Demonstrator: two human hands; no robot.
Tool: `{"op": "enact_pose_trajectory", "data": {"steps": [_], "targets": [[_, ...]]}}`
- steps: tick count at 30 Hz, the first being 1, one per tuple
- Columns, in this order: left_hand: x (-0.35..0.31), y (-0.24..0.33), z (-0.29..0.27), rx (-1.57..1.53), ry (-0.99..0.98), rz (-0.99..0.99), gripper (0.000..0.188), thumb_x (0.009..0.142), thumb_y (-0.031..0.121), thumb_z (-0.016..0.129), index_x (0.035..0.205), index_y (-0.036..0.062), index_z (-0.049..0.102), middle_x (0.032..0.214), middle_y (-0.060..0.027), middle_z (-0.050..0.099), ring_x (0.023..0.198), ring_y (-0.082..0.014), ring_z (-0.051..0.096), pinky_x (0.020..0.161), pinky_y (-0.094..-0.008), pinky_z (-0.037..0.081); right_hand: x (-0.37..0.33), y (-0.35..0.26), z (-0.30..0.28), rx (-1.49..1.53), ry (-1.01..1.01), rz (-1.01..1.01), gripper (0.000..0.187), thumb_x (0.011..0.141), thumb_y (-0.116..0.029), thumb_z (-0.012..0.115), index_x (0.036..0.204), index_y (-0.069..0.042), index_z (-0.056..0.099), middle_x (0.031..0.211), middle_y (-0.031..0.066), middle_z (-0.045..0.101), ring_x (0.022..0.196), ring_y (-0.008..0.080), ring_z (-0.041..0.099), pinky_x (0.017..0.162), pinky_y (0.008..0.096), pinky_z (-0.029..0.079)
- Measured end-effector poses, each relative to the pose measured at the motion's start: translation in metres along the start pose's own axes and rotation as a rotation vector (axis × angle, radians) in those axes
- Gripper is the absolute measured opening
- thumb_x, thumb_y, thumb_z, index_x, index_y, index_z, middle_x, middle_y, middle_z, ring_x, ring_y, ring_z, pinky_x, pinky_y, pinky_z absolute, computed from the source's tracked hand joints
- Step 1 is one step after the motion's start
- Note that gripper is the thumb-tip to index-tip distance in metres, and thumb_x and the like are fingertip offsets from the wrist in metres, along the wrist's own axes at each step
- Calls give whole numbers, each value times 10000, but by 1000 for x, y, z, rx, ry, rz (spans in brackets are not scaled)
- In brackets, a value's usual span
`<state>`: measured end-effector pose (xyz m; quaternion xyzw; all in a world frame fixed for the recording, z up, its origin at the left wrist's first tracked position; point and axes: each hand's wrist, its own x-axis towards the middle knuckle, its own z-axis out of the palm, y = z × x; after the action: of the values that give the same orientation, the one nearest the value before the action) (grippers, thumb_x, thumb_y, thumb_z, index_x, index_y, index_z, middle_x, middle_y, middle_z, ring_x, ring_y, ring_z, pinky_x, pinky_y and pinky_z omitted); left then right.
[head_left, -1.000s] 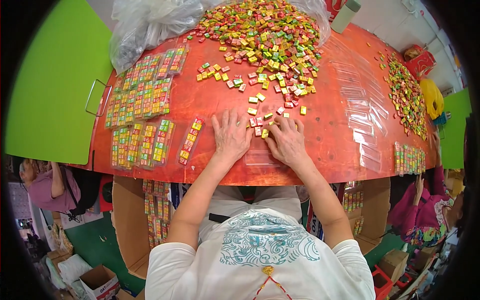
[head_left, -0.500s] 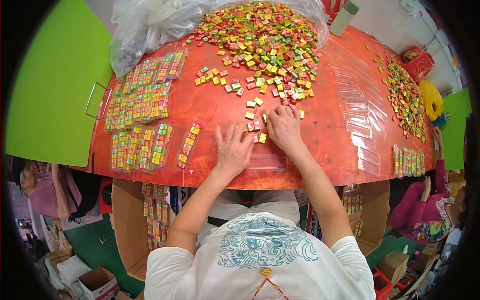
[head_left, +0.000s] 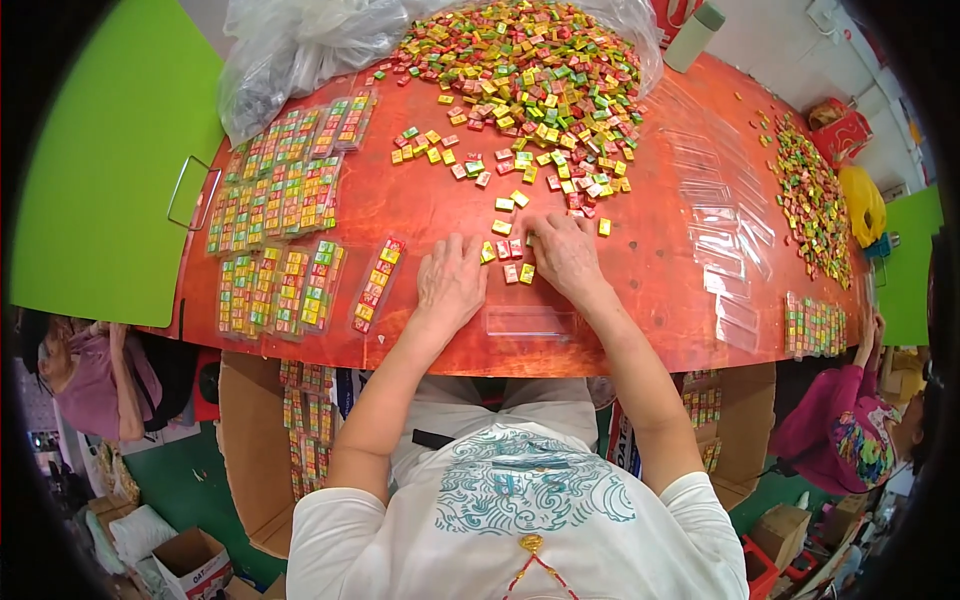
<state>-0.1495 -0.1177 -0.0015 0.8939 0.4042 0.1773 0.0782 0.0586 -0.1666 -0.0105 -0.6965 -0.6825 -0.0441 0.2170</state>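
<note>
Small red, yellow and green wrapped blocks [head_left: 503, 249] lie loosely grouped on the red table between my hands. Beside the left of this group rests my left hand [head_left: 452, 282], fingers lying forward and slightly bent, with nothing visible in them. My right hand [head_left: 566, 262] is at the group's other side, its fingers bent down and apart, the fingertips close to the blocks. I see nothing held in it. A clear plastic tray [head_left: 530, 322] lies near the table edge between my wrists. Left of my left hand is a narrow tray filled with blocks [head_left: 378, 285].
A large heap of blocks [head_left: 540, 75] covers the far middle, beside a clear plastic bag [head_left: 300, 60]. Filled trays [head_left: 275, 200] stand in rows at left; empty clear trays [head_left: 715, 215] lie at right. Another person [head_left: 845, 420] sits at the far right, near a second heap [head_left: 812, 200].
My left hand has drawn back slightly left, away from the small group. My right hand has shifted slightly left and its fingers are more bent. The blocks between them lie nearly as before.
</note>
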Motion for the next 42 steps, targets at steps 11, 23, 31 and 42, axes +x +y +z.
{"op": "enact_pose_trajectory", "data": {"steps": [11, 23, 31, 42], "targets": [[-3, -10, -7, -138, 67, 39, 415, 853, 176, 694, 1241, 83, 578, 1046, -145, 523, 973, -342, 586, 756, -464, 508, -27, -5, -32, -69, -44, -23, 191, 850, -205, 692, 1001, -99, 640, 896, 72, 602, 911, 269, 604, 834, 423, 402], [-5, -2, -20, -152, -113, -100, 533, 850, 202, 722, 1326, 82, 515, 1143, -173, 509, 994, -379, 626, 783, -483, 545, -5, 12, -3, 118, -124, 126, 234, 880, -209, 653, 1082, -100, 610, 920, 106, 623, 919, 316, 620, 815, 463, 413], [9, 0, -11, -124, -180, -20, 442, 855, 163, 687, 1263, 69, 546, 1115, -223, 501, 948, -419, 650, 719, -527, 569, 5, -4, -24, 78, -238, -22, 345, 857, -272, 712, 1163, -137, 628, 965, 95, 610, 924, 309, 623, 813, 457, 434], [11, -5, 8, -134, -99, 113, 256, 896, 138, 666, 1128, 66, 586, 1002, -155, 524, 819, -384, 667, 646, -489, 570, 3, -10, -11, 81, -108, -111, 295, 858, -208, 719, 1129, -118, 649, 962, 123, 617, 908, 325, 624, 797, 438, 460]]}}
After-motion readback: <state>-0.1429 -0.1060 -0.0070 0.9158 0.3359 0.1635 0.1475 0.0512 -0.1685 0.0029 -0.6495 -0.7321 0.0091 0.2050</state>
